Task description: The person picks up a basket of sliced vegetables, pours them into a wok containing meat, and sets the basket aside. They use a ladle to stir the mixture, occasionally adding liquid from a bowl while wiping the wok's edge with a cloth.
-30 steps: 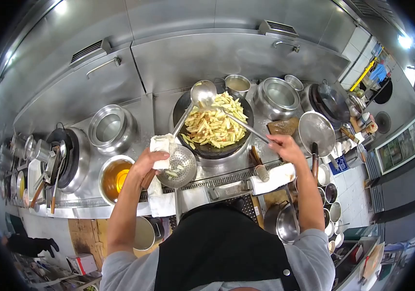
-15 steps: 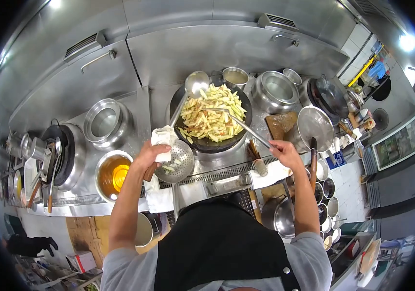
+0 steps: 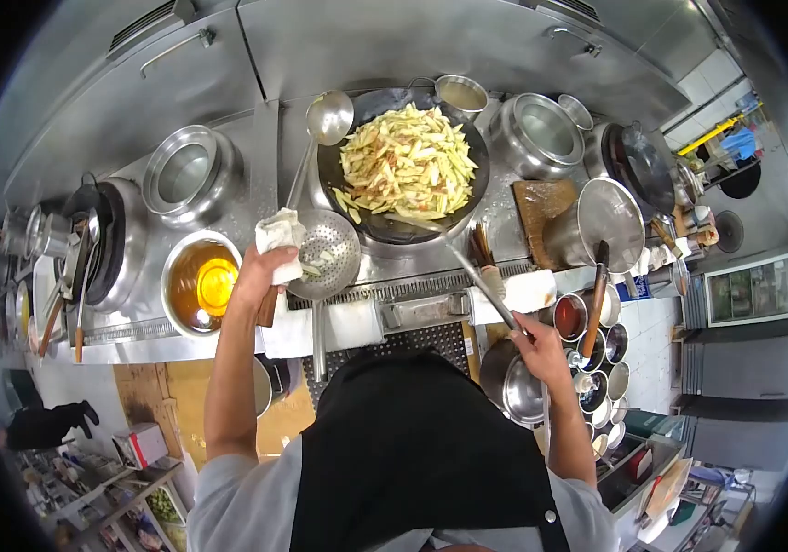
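Note:
My left hand (image 3: 260, 274) is closed around the wooden-ended handle of a ladle (image 3: 329, 118), with a folded white cloth (image 3: 278, 237) at the grip. The ladle's bowl is raised beside the wok's left rim. My right hand (image 3: 539, 345) grips the long metal handle of a wok spatula (image 3: 481, 285); its blade lies at the near side of the wok (image 3: 394, 101), partly under the food. Pale yellow-green food strips (image 3: 408, 161) with reddish bits are heaped in the wok. A perforated strainer (image 3: 325, 241), holding a few pale pieces, rests just right of my left hand.
A bowl of amber liquid (image 3: 182, 285) stands to the left, below a steel pot (image 3: 182, 175). A bamboo brush (image 3: 486, 253), wooden board (image 3: 541, 216) and deep strainer pot (image 3: 610, 225) are to the right. Several seasoning tubs (image 3: 616, 342) line the right side.
The ladle has moved left from over the food to outside the wok's rim. The spatula has been drawn down toward me, and my right hand is lower. The view has shifted slightly.

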`<action>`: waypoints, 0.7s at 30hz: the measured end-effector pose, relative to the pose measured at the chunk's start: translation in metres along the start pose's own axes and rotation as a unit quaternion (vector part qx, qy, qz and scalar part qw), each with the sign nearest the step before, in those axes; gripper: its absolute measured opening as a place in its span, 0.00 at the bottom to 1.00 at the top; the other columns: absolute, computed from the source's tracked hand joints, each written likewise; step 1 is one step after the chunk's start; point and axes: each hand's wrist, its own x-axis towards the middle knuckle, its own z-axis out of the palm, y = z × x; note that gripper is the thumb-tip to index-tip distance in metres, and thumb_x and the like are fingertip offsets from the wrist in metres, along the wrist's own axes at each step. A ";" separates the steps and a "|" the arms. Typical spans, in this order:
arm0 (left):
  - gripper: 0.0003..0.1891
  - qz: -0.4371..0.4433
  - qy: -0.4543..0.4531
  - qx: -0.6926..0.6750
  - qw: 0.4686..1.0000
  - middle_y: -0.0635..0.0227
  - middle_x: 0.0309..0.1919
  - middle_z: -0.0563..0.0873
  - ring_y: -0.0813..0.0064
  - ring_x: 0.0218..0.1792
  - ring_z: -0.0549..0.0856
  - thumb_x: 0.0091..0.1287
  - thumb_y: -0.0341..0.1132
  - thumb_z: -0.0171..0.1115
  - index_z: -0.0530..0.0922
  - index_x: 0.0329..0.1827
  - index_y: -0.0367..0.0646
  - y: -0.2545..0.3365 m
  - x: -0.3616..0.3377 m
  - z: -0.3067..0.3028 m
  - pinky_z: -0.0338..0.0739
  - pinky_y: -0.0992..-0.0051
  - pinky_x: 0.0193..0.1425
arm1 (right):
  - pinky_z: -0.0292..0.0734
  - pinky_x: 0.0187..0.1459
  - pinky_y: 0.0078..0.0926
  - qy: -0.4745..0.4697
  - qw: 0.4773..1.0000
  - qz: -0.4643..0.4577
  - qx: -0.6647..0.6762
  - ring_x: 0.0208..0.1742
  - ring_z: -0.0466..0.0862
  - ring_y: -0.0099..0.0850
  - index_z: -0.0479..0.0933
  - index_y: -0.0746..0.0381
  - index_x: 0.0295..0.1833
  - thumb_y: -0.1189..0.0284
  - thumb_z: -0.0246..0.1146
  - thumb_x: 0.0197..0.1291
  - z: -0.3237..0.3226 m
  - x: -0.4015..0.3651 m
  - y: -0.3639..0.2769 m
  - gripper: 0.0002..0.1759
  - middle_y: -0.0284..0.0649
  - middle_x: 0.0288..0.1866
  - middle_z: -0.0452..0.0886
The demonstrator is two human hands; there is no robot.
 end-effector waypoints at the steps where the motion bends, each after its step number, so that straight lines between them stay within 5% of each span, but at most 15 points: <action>1: 0.13 -0.002 0.006 0.007 1.000 0.65 0.31 0.89 0.76 0.24 0.85 0.69 0.37 0.71 0.88 0.46 0.34 0.006 -0.005 0.005 0.73 0.74 0.20 | 0.77 0.38 0.27 -0.046 0.998 -0.011 -0.047 0.31 0.79 0.24 0.80 0.69 0.72 0.75 0.69 0.72 -0.003 0.008 -0.016 0.25 0.44 0.32 0.85; 2: 0.13 -0.001 0.011 0.009 1.000 0.65 0.31 0.89 0.76 0.24 0.85 0.69 0.37 0.71 0.88 0.46 0.34 0.006 -0.008 0.009 0.73 0.74 0.20 | 0.82 0.42 0.34 -0.064 0.996 -0.012 -0.057 0.34 0.86 0.35 0.80 0.69 0.71 0.74 0.69 0.71 -0.001 0.015 -0.027 0.25 0.56 0.35 0.85; 3: 0.13 0.002 0.009 0.014 1.000 0.66 0.31 0.89 0.76 0.24 0.85 0.69 0.37 0.71 0.88 0.47 0.34 0.006 -0.012 0.013 0.73 0.74 0.20 | 0.82 0.42 0.34 -0.067 0.996 -0.016 -0.054 0.34 0.86 0.35 0.80 0.69 0.71 0.74 0.69 0.71 0.005 0.024 -0.028 0.25 0.56 0.35 0.85; 5: 0.13 0.005 0.012 0.023 1.000 0.66 0.31 0.89 0.77 0.24 0.85 0.69 0.37 0.71 0.88 0.47 0.35 0.006 -0.021 0.022 0.73 0.75 0.20 | 0.84 0.47 0.45 -0.075 0.985 -0.121 -0.098 0.40 0.90 0.52 0.81 0.68 0.70 0.72 0.68 0.72 0.025 0.045 -0.023 0.24 0.60 0.41 0.88; 7: 0.13 -0.005 0.028 0.035 0.999 0.67 0.31 0.89 0.78 0.24 0.85 0.69 0.38 0.71 0.88 0.48 0.36 0.009 -0.027 0.035 0.73 0.75 0.20 | 0.83 0.52 0.53 -0.105 0.987 -0.110 -0.060 0.47 0.88 0.63 0.81 0.67 0.70 0.70 0.66 0.73 0.055 0.075 -0.033 0.23 0.61 0.45 0.89; 10: 0.14 0.005 0.043 0.046 0.998 0.68 0.31 0.89 0.78 0.24 0.84 0.69 0.38 0.72 0.88 0.49 0.35 0.002 -0.034 0.055 0.73 0.75 0.21 | 0.81 0.52 0.59 -0.084 0.989 -0.100 -0.071 0.49 0.88 0.62 0.82 0.61 0.69 0.69 0.64 0.73 0.113 0.118 -0.006 0.21 0.60 0.44 0.88; 12: 0.14 0.009 0.059 0.049 0.997 0.68 0.31 0.89 0.78 0.24 0.84 0.69 0.37 0.72 0.88 0.50 0.34 0.007 -0.041 0.066 0.73 0.75 0.21 | 0.81 0.53 0.56 -0.051 0.995 -0.064 0.052 0.49 0.88 0.61 0.81 0.66 0.69 0.69 0.64 0.74 0.121 0.139 -0.006 0.22 0.61 0.44 0.88; 15: 0.15 0.013 0.066 0.062 0.996 0.67 0.31 0.89 0.78 0.24 0.84 0.69 0.36 0.71 0.88 0.51 0.33 0.012 -0.061 0.084 0.73 0.75 0.21 | 0.80 0.54 0.51 -0.124 0.982 0.007 0.143 0.51 0.88 0.60 0.80 0.68 0.70 0.69 0.64 0.75 0.089 0.124 -0.005 0.24 0.63 0.46 0.88; 19: 0.15 -0.003 0.091 0.089 0.992 0.67 0.33 0.90 0.77 0.26 0.85 0.69 0.37 0.70 0.88 0.53 0.36 -0.006 -0.074 0.101 0.74 0.74 0.22 | 0.81 0.51 0.49 -0.100 0.981 0.042 0.162 0.49 0.89 0.61 0.80 0.67 0.72 0.68 0.65 0.75 0.058 0.119 0.008 0.25 0.63 0.45 0.88; 21: 0.16 0.001 0.108 0.060 0.992 0.68 0.34 0.90 0.76 0.27 0.86 0.69 0.37 0.71 0.88 0.54 0.37 -0.023 -0.075 0.114 0.75 0.75 0.23 | 0.82 0.49 0.51 0.037 0.995 -0.018 0.094 0.47 0.89 0.62 0.80 0.66 0.72 0.68 0.65 0.75 0.059 0.131 0.004 0.24 0.63 0.44 0.88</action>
